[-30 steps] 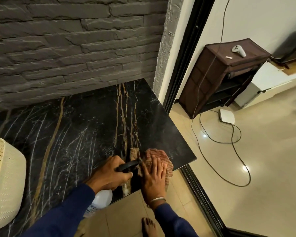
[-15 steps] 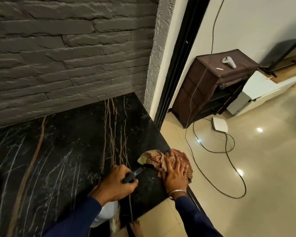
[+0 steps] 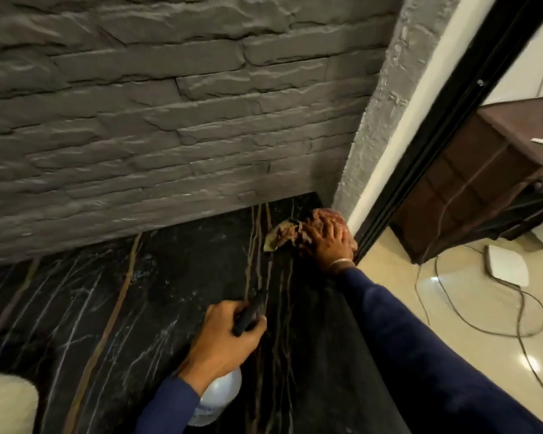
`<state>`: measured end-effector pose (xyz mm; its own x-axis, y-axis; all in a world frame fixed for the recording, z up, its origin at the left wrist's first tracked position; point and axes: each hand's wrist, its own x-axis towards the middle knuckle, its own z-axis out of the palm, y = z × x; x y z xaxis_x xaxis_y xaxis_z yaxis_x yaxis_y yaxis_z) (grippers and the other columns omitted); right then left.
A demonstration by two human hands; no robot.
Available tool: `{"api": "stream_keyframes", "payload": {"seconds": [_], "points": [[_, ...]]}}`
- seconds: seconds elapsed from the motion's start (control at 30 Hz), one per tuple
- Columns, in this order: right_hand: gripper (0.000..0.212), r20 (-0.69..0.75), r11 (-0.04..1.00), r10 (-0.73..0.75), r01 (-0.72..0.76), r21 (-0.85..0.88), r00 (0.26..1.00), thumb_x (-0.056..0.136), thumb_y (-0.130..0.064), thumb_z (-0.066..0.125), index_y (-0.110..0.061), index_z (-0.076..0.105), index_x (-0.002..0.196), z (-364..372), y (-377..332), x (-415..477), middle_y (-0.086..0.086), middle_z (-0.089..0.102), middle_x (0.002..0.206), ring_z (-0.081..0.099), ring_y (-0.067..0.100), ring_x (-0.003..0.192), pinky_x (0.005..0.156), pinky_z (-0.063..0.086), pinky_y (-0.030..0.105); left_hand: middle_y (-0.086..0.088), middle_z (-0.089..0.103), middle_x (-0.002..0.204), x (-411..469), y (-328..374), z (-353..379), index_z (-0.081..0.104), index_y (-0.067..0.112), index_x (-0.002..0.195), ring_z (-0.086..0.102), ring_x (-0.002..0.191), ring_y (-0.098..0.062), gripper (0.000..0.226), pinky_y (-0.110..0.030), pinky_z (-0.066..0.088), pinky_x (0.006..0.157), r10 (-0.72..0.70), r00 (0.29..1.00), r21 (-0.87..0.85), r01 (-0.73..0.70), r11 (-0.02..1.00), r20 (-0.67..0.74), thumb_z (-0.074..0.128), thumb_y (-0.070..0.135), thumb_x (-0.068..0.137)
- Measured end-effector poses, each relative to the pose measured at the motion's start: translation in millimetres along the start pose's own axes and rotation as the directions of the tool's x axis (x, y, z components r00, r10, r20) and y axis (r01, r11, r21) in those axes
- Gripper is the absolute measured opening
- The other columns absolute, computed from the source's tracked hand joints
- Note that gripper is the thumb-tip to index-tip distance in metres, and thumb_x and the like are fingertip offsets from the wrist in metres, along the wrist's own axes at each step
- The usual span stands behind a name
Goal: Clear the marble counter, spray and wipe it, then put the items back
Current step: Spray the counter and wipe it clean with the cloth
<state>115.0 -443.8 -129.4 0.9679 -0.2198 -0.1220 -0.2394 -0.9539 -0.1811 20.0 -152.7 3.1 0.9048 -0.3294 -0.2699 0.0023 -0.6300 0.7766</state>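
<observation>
Right hand (image 3: 329,242), fingers spread, presses the cloth (image 3: 281,236) onto the counter (image 3: 132,308) at the corner of the stone wall (image 3: 170,120). Left hand (image 3: 223,336) grips the spray bottle (image 3: 218,397), well clear of the wall. Recommended: even pressure, overlapping strokes outward from the wall.

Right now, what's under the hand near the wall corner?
A crumpled reddish cloth, pressed by the right hand onto the marble counter. The cloth's middle is hidden by the palm.

Glossy marble counter (image 3: 113,308); rough stone wall (image 3: 170,120); cloth rag (image 3: 287,234).
</observation>
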Motion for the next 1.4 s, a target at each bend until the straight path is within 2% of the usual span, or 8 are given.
{"api": "stream_keyframes", "payload": {"seconds": [0.13, 0.23, 0.37, 0.5, 0.7, 1.13, 1.3, 1.4], "points": [[0.074, 0.022, 1.0, -0.001, 0.0, 0.017, 1.0, 0.085, -0.077, 0.026, -0.042, 0.015, 0.15, -7, -19, 18, 0.009, 0.006, 0.161, 0.004, 0.036, 0.148, 0.118, 0.004, 0.059, 0.003, 0.035, 0.043, 6, -10, -19, 0.041, 0.013, 0.044, 0.033, 0.04, -0.008, 0.046, -0.021, 0.025, 0.043, 0.005, 0.993, 0.103, 0.007, 0.995, -0.119, 0.073, 0.021, 0.077], [0.077, 0.042, 0.994, -0.108, 0.108, 0.006, 0.993, 0.082, -0.08, 0.01, -0.044, 0.013, 0.15, 3, -23, -35, 0.008, 0.008, 0.161, 0.005, 0.035, 0.148, 0.117, 0.008, 0.062, -0.008, 0.048, 0.046, -9, -21, -32, 0.05, 0.01, 0.05, 0.045, 0.041, -0.015, 0.038, -0.034, 0.037, 0.045, 0.004, 0.996, 0.124, 0.007, 0.992, -0.09, 0.072, 0.026, 0.075], [0.071, 0.021, 0.98, -0.196, 0.195, 0.04, 0.98, 0.09, -0.068, 0.028, -0.04, 0.009, 0.152, 15, -32, -137, 0.007, 0.007, 0.162, 0.003, 0.03, 0.149, 0.119, 0.01, 0.059, -0.002, 0.057, 0.05, -46, -42, -49, 0.057, 0.012, 0.056, 0.056, 0.049, -0.015, 0.03, -0.031, 0.042, 0.05, -0.021, 0.997, 0.077, 0.027, 0.997, -0.072, 0.074, 0.024, 0.077], [0.075, 0.046, 0.999, -0.04, 0.042, -0.031, 0.998, 0.092, -0.06, 0.044, -0.032, 0.01, 0.154, 47, -33, -229, 0.012, 0.005, 0.161, 0.001, 0.032, 0.149, 0.119, 0.008, 0.058, 0.0, 0.036, 0.046, -88, -68, -65, 0.044, 0.009, 0.048, 0.032, 0.043, -0.014, 0.04, -0.028, 0.027, 0.046, -0.117, 0.993, 0.149, 0.12, 0.982, -0.03, 0.071, 0.021, 0.074], [0.06, 0.026, 0.993, 0.115, -0.116, 0.026, 0.993, 0.093, -0.045, 0.032, -0.028, 0.029, 0.15, 70, -120, -336, 0.022, 0.011, 0.159, 0.008, 0.04, 0.146, 0.116, 0.01, 0.062, -0.015, 0.062, 0.057, -160, -105, -91, 0.062, 0.006, 0.062, 0.061, 0.052, -0.028, 0.027, -0.034, 0.044, 0.047, -0.194, 0.981, 0.111, 0.193, 0.975, -0.008, 0.072, 0.027, 0.077], [0.067, 0.176, 0.96, -0.281, 0.278, 0.046, 0.943, 0.089, -0.059, 0.039, -0.034, 0.025, 0.15, 96, -311, -377, 0.019, 0.025, 0.156, 0.022, 0.043, 0.143, 0.11, 0.021, 0.068, -0.006, 0.061, 0.05, -276, -144, -115, 0.065, 0.011, 0.061, 0.06, 0.046, -0.016, 0.026, -0.023, 0.04, 0.045, -0.369, 0.89, -0.019, 0.378, 0.926, -0.268, 0.078, 0.026, 0.078], [0.068, 0.125, 0.884, -0.465, 0.468, 0.0, 0.877, 0.093, -0.056, 0.039, -0.036, 0.014, 0.153, 83, -259, -379, 0.009, 0.013, 0.161, 0.009, 0.035, 0.148, 0.114, 0.019, 0.062, 0.003, 0.042, 0.039, -297, -147, -95, 0.047, 0.016, 0.048, 0.039, 0.038, -0.012, 0.043, -0.025, 0.03, 0.046, -0.347, 0.924, -0.018, 0.349, 0.937, -0.161, 0.079, 0.022, 0.077], [0.072, 0.056, 0.944, -0.324, 0.327, -0.053, 0.944, 0.094, -0.047, 0.045, -0.035, 0.007, 0.154, 66, -172, -377, 0.005, 0.006, 0.162, 0.008, 0.031, 0.149, 0.118, 0.014, 0.057, 0.009, 0.049, 0.043, -304, -144, -74, 0.054, 0.02, 0.049, 0.046, 0.041, -0.006, 0.036, -0.018, 0.034, 0.042, -0.353, 0.921, 0.045, 0.365, 0.93, -0.166, 0.081, 0.017, 0.073]]}}
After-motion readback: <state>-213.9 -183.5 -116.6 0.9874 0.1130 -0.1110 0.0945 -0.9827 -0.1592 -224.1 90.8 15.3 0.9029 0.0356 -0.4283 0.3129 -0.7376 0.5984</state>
